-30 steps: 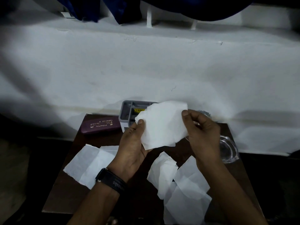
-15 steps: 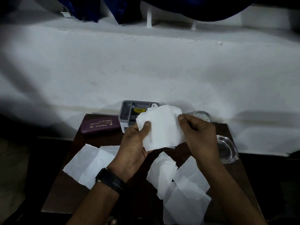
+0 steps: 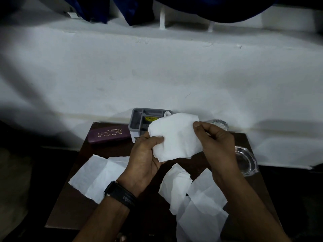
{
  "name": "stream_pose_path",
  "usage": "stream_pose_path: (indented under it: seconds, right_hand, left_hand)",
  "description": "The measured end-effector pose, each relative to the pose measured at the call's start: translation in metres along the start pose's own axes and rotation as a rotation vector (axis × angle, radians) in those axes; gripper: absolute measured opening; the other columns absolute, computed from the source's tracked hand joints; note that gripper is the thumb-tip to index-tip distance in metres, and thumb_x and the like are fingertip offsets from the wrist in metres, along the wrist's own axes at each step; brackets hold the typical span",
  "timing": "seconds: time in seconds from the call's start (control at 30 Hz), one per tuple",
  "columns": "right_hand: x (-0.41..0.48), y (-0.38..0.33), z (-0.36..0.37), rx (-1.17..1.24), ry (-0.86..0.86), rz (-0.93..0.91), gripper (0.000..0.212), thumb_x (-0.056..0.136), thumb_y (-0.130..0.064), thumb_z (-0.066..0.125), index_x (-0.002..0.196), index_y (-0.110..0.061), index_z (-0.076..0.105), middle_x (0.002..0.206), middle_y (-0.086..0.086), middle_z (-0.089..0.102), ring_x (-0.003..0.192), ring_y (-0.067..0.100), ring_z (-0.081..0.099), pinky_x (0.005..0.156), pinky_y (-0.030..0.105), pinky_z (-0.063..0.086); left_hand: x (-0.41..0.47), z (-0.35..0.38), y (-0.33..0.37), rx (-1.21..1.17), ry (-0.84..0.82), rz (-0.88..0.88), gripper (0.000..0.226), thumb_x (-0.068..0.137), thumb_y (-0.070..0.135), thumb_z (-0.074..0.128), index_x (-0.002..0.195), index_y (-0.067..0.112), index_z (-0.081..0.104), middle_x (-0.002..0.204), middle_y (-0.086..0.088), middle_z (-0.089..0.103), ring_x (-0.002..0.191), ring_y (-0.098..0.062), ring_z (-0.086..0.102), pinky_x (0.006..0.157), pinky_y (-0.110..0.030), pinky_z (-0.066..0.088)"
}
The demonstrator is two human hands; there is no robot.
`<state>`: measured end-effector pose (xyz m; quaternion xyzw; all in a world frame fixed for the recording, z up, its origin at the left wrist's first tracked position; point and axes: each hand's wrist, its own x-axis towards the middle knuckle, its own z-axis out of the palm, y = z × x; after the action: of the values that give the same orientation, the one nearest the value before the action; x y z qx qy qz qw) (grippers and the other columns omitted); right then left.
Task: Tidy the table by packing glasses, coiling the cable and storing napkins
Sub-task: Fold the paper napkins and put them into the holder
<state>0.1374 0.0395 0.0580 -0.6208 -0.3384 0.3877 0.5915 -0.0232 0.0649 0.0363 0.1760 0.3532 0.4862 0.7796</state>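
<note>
While raised, both hands pinch one napkin [image 3: 176,135].

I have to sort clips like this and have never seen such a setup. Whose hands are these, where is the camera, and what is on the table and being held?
There is no machine here, just a person's two bare hands. All the pictures come from one wide-angle camera worn on the person's head, looking forward and down. The left hand, with a black watch on its wrist, and the right hand each pinch one white napkin above a small dark table. Loose napkins lie on it, left and right. At the back are a grey compartment box and a maroon glasses case. At the right edge is a clear glass dish.
</note>
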Motion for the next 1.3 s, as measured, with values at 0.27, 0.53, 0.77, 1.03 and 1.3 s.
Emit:
stream_pose_path:
  seconds: [0.27, 0.53, 0.77, 1.03, 1.3]
  right_hand:
    - [-0.011, -0.003, 0.01, 0.329, -0.126, 0.378, 0.01, 0.089, -0.016, 0.076, 0.085, -0.007, 0.077, 0.087, 0.01, 0.08, 0.072, 0.021, 0.076, 0.063, 0.034, 0.061]
    - [-0.009, -0.016, 0.006, 0.193, 0.078, 0.023, 0.01, 0.089, -0.018, 0.078, 0.098, -0.019, 0.081, 0.093, -0.011, 0.081, 0.092, 0.004, 0.074, 0.088, 0.022, 0.059]
    - [-0.006, -0.018, 0.005, 0.529, 0.229, 0.087, 0.014, 0.098, -0.017, 0.066, 0.107, -0.01, 0.074, 0.101, -0.001, 0.078, 0.103, 0.018, 0.072, 0.099, 0.055, 0.055]
    - [-0.016, 0.004, 0.025, 0.076, 0.048, -0.086, 0.014, 0.097, -0.015, 0.069, 0.09, -0.026, 0.074, 0.081, -0.019, 0.078, 0.077, -0.008, 0.071, 0.067, 0.007, 0.051]
    - [-0.019, 0.012, 0.03, 0.045, 0.123, -0.024, 0.006, 0.097, -0.025, 0.07, 0.099, -0.023, 0.075, 0.089, -0.013, 0.08, 0.085, 0.002, 0.075, 0.074, 0.02, 0.058]
  left_hand:
    - [-0.005, 0.001, 0.002, -0.06, -0.085, -0.063, 0.043, 0.087, 0.009, 0.06, 0.129, 0.005, 0.066, 0.128, -0.015, 0.072, 0.116, -0.029, 0.07, 0.092, -0.043, 0.06]
    - [0.003, -0.006, -0.004, 0.105, 0.088, 0.032, 0.025, 0.104, 0.021, 0.053, 0.121, 0.011, 0.069, 0.119, -0.012, 0.076, 0.104, -0.025, 0.075, 0.07, -0.036, 0.064]
    - [0.004, -0.008, -0.002, 0.063, 0.1, 0.0, 0.03, 0.101, 0.023, 0.058, 0.126, 0.008, 0.067, 0.123, -0.015, 0.074, 0.108, -0.027, 0.073, 0.073, -0.041, 0.065]
    - [0.007, -0.008, -0.004, -0.081, -0.113, -0.033, 0.063, 0.099, 0.054, 0.055, 0.144, 0.01, 0.057, 0.147, -0.014, 0.058, 0.138, -0.03, 0.054, 0.115, -0.047, 0.042]
    - [0.0, -0.003, -0.011, 0.114, -0.081, 0.09, 0.035, 0.084, 0.017, 0.078, 0.118, 0.017, 0.076, 0.122, -0.015, 0.075, 0.109, -0.03, 0.074, 0.08, -0.037, 0.062]
